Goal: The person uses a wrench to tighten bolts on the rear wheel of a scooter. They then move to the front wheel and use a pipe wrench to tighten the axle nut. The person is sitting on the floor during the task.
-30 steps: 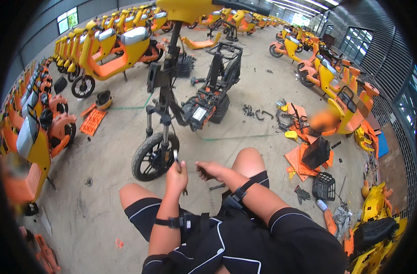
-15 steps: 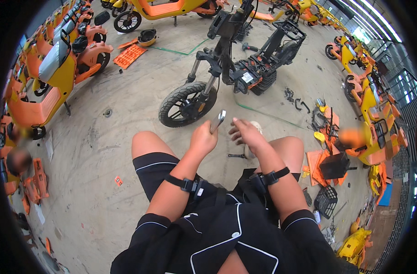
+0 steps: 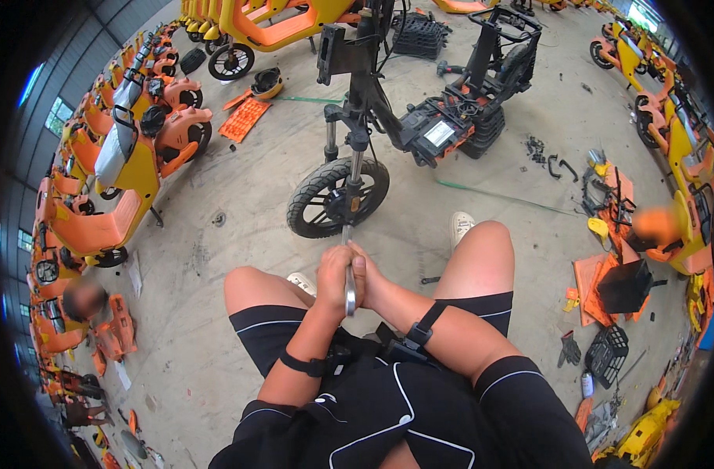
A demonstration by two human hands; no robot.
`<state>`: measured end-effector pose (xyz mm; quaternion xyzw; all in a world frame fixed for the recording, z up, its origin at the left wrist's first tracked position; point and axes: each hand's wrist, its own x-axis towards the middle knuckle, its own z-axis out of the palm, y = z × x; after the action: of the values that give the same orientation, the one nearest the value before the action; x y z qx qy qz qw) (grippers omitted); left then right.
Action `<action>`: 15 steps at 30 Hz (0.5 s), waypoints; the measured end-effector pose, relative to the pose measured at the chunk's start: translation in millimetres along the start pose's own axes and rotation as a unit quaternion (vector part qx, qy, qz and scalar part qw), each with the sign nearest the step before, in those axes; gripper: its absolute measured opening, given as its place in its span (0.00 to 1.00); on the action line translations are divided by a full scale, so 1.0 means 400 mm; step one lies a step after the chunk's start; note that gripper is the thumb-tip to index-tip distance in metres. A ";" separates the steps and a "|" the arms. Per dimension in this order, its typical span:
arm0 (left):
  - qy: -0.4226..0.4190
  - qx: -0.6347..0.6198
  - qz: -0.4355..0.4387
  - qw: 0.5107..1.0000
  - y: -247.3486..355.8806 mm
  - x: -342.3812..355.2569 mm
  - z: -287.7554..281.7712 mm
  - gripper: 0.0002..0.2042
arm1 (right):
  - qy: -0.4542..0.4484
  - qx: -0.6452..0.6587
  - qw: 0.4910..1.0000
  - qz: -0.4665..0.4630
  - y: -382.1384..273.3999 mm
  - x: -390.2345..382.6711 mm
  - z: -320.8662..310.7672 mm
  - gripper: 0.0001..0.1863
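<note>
My left hand (image 3: 332, 273) and my right hand (image 3: 369, 280) are together in front of me, both closed around a long metal wrench (image 3: 351, 301). One silver end sticks out below my fingers; the other points up toward the front wheel's hub (image 3: 353, 202), and I cannot tell whether it touches. The black tyre (image 3: 302, 215) stands just beyond my hands, under the front fork (image 3: 355, 144) of a stripped scooter frame. The scooter's deck (image 3: 439, 133) shows a white-labelled box and wiring.
Yellow and orange scooters (image 3: 119, 211) line the left, far end and right (image 3: 685, 195). An orange panel (image 3: 244, 121) and helmet (image 3: 267, 82) lie behind the wheel. Loose plastic parts, a black crate (image 3: 605, 356) and a glove (image 3: 569, 348) lie at my right. My bent knees flank my arms.
My hands have come together; my right hand, loose before, now grips the wrench beside my left. The wrench has swung lower toward me. The view has tilted and shifted.
</note>
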<state>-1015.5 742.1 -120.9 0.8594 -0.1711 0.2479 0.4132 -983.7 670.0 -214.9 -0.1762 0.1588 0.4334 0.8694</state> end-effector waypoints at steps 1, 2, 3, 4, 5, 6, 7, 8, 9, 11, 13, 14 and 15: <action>-0.011 0.000 0.009 1.000 0.007 0.000 -0.024 0.06 | 0.015 -0.082 0.996 -0.041 -0.029 -0.074 0.115 0.32; -0.028 -0.015 0.031 0.999 0.020 0.015 -0.019 0.06 | 0.003 -0.052 0.998 -0.032 -0.069 -0.069 0.110 0.30; -0.007 -0.030 0.062 0.998 0.023 0.025 -0.009 0.05 | -0.012 -0.023 0.999 -0.017 -0.096 -0.053 0.109 0.28; -0.003 -0.053 0.060 0.997 0.023 0.028 0.002 0.05 | -0.026 0.005 1.000 -0.006 -0.121 -0.037 0.107 0.26; 0.004 -0.078 0.060 0.995 0.024 0.029 0.011 0.06 | 0.044 -0.012 0.997 -0.064 -0.152 -0.054 0.140 0.24; 0.009 -0.103 0.060 0.993 0.024 0.025 0.015 0.07 | 0.027 -0.027 0.997 -0.073 -0.178 -0.047 0.120 0.21; -0.002 -0.135 0.039 0.990 0.009 0.009 0.023 0.12 | 0.059 -0.032 0.993 -0.099 -0.200 -0.052 0.125 0.19; -0.028 -0.142 0.055 0.988 0.003 0.014 0.024 0.17 | 0.098 -0.039 0.986 -0.126 -0.221 -0.063 0.125 0.18; -0.051 -0.106 0.071 0.991 -0.026 0.013 0.028 0.18 | 0.110 -0.040 0.981 -0.155 -0.243 -0.067 0.121 0.15; -0.123 -0.065 0.069 0.988 -0.055 0.019 0.016 0.21 | 0.154 -0.099 0.947 -0.264 -0.281 -0.082 0.130 0.14; -0.220 -0.046 0.042 0.974 -0.065 0.057 -0.020 0.25 | 0.165 -0.128 0.923 -0.324 -0.310 -0.084 0.105 0.10; -0.216 -0.087 -0.043 0.971 -0.071 0.059 -0.027 0.25 | 0.170 -0.172 0.897 -0.371 -0.313 -0.099 0.132 0.11; -0.211 -0.129 -0.127 0.961 -0.079 0.058 -0.024 0.25 | 0.180 -0.193 0.881 -0.393 -0.322 -0.100 0.135 0.13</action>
<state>-983.6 766.6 -122.5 0.8462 -0.1739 -0.0175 0.5033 -895.9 593.8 -128.1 -0.4633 0.1436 0.0390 0.8736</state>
